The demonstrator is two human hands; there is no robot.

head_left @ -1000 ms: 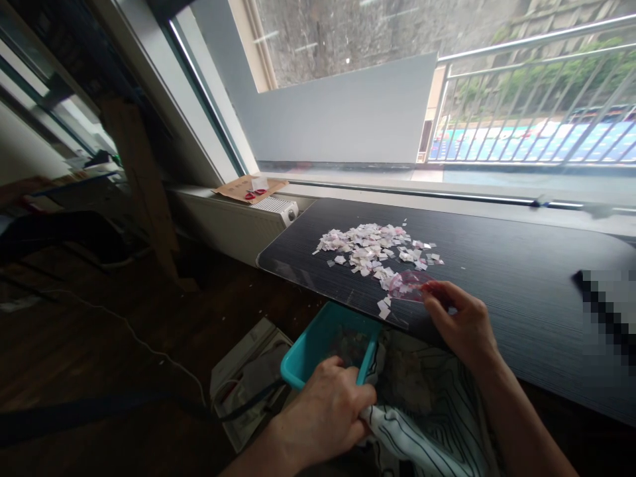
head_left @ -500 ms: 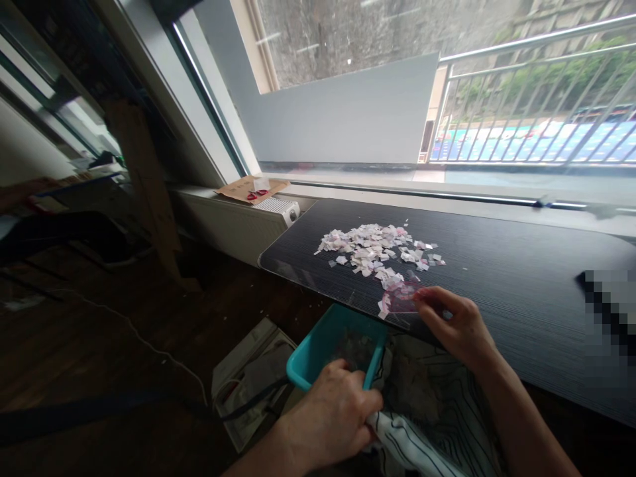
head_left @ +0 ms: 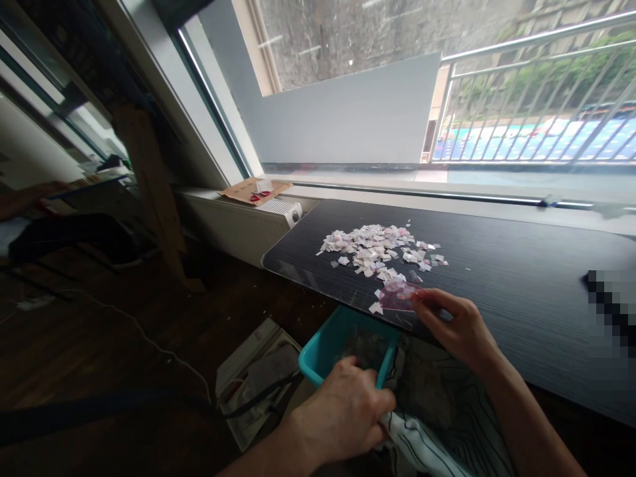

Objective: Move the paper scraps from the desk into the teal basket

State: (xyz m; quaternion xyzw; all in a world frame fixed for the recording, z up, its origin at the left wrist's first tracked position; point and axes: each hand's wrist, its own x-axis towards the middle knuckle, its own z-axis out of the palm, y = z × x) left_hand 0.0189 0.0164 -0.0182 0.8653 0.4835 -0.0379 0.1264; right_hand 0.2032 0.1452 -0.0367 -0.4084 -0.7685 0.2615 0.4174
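With fingers closed, my right hand pinches a pinkish see-through plastic piece low over the near edge of the dark table. The plastic piece is against the near end of a pile of small pale paper and plastic scraps. Below that edge, my left hand is wrapped round the near rim of a teal plastic bin. Some greyish scraps lie inside the bin. Striped cloth shows right by my left hand, whose fingertips are partly hidden.
A radiator beside the window carries a brown envelope and red-handled scissors. On the floor stands a pale box-like object with a white cable nearby. Another person's arm is at far left.
The plastic piece has moved slightly left along the table edge, with a few scraps shifted leftward before it. My left hand stays on the bin; the view has shifted a little.
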